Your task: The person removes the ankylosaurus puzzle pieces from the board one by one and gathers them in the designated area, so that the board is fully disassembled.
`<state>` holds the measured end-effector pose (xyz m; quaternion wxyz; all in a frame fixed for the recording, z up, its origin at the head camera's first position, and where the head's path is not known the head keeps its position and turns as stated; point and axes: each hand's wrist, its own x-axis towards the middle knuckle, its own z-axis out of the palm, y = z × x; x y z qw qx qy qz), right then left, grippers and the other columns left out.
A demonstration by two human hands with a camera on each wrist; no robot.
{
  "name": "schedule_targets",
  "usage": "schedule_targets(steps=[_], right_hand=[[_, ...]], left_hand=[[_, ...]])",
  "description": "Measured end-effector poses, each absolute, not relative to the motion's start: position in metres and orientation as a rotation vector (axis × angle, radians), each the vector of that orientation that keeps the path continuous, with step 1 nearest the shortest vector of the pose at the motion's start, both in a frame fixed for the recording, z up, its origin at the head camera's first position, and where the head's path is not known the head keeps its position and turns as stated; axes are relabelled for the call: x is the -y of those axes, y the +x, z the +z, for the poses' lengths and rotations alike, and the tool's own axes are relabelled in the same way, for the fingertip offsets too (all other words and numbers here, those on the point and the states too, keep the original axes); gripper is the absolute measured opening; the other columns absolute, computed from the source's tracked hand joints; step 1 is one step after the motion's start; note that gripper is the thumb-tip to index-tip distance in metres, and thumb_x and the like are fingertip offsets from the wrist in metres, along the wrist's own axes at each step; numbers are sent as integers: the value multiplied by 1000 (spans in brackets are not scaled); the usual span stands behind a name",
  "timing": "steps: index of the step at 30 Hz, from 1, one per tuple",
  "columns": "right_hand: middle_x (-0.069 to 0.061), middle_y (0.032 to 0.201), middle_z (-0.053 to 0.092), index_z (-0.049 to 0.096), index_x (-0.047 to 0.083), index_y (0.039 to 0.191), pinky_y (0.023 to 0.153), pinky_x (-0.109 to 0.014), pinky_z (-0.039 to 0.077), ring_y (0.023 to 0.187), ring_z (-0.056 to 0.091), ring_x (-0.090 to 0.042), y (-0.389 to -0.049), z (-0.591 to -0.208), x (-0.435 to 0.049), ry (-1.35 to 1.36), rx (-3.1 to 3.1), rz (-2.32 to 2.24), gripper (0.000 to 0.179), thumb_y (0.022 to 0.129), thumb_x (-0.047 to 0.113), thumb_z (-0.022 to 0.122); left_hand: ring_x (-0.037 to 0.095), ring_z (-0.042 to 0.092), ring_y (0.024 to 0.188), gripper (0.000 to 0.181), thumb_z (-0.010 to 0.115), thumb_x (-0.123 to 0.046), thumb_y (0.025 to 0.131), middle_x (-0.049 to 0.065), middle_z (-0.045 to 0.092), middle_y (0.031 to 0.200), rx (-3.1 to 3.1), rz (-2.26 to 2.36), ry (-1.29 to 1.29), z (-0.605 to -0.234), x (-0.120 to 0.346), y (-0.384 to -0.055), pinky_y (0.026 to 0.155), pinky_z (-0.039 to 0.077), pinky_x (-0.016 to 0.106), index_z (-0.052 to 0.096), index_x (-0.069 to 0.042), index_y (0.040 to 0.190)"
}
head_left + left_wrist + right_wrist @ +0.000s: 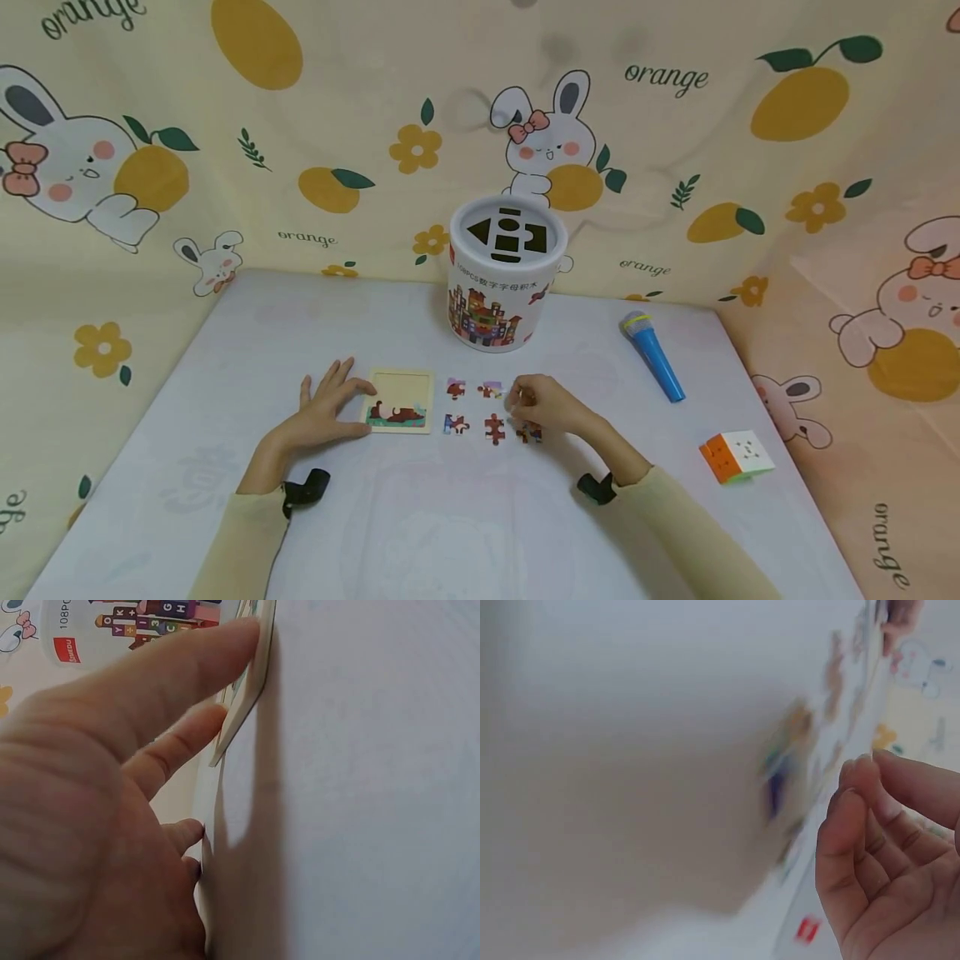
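A shallow puzzle tray (401, 385) has a joined strip of picture along its near side and bare wood above. My left hand (327, 410) touches the tray's left side with thumb and index finger, the other fingers spread. In the left wrist view its thumb (187, 664) lies against the pale tray edge (259, 679). My right hand (551, 404) is over the right end of the loose jigsaw pieces (494, 428), thumb and fingertips brought together. In the right wrist view, I cannot tell whether its fingertips (847, 810) pinch a piece. Blurred pieces (784, 754) lie beside it.
Behind the pieces stands a white bucket (491, 308) with shape holes in its lid. A blue toy microphone (656, 358) lies at the back right, and a puzzle cube (738, 457) sits near the right edge. Patterned cloth (360, 100) hangs behind the table.
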<state>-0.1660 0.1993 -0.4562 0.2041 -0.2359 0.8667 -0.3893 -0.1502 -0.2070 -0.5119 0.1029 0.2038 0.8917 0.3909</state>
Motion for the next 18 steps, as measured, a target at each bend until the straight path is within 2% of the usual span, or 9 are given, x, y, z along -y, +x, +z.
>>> schedule_targets(steps=[6,12,18], right_hand=[[-3,85,64,67,-2,100,64,-22,49,75,56,-13,-178,-447,-144,-790,-2430,-1053,9,92,2,67],[-10,99,67,68,-5,107,73,-22,53,86,63,-18,-185,-437,-80,-873,-2315,-1023,16,92,1,67],[-14,116,67,66,-3,119,82,-22,52,100,65,-21,-188,-440,-30,-926,-2300,-896,29,92,7,71]], left_hand=[[46,-9,149,56,84,-34,77,27,4,163,-2637,1151,595,-509,207,-150,104,-24,67,58,-20,125],[47,-9,149,70,85,-35,77,28,4,163,-2641,1148,597,-510,205,-151,104,-25,68,51,-17,136],[48,-10,148,71,84,-35,79,28,3,163,-2629,1148,620,-510,207,-150,102,-24,69,49,-17,139]])
